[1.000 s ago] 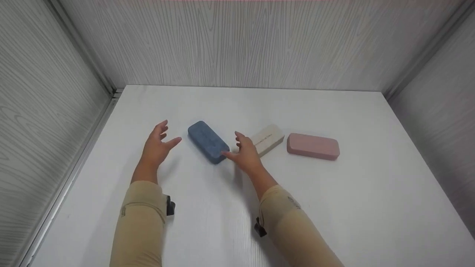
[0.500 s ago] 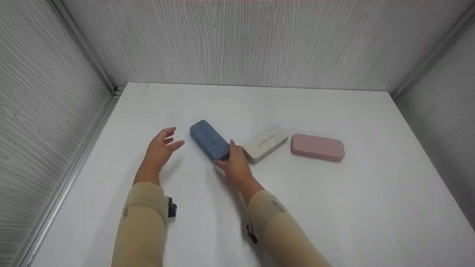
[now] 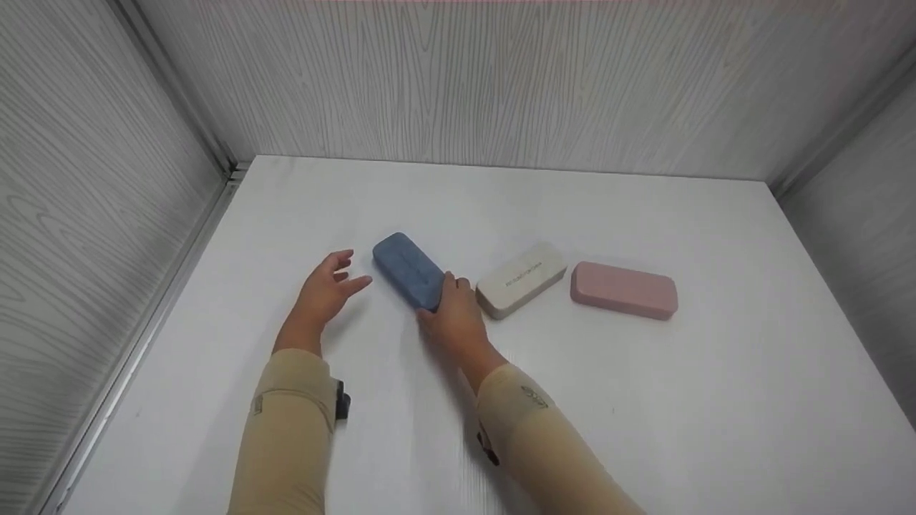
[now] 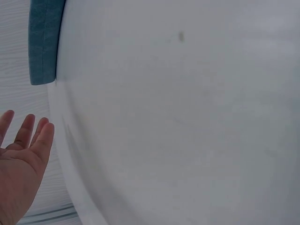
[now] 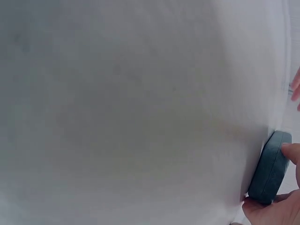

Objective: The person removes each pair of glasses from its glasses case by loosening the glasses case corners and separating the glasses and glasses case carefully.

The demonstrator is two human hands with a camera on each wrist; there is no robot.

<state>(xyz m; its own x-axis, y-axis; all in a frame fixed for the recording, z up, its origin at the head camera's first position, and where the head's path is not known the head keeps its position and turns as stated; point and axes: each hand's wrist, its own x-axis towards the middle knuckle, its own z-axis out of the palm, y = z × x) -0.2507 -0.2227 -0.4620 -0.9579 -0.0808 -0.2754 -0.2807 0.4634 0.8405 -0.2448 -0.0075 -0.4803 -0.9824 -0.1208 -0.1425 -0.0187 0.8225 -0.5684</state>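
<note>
the blue case (image 3: 409, 268) is just left of the cream case (image 3: 522, 280), and the right hand (image 3: 456, 316) grips its near end between thumb and fingers, the fingers close beside the cream case; i cannot tell whether they touch it. the hold looks sound but takes only one end, so a smooth, level movement should serve better than a sharp twist, which could let the far end drag or swing. mind the knuckles so the cream case is not nudged. the left hand (image 3: 327, 292), farther left of the cream case, is spread wide, holding nothing, and seems well placed to steady the free end. the pink case (image 3: 624, 290), just right of the cream case, sits out of the way.
</note>
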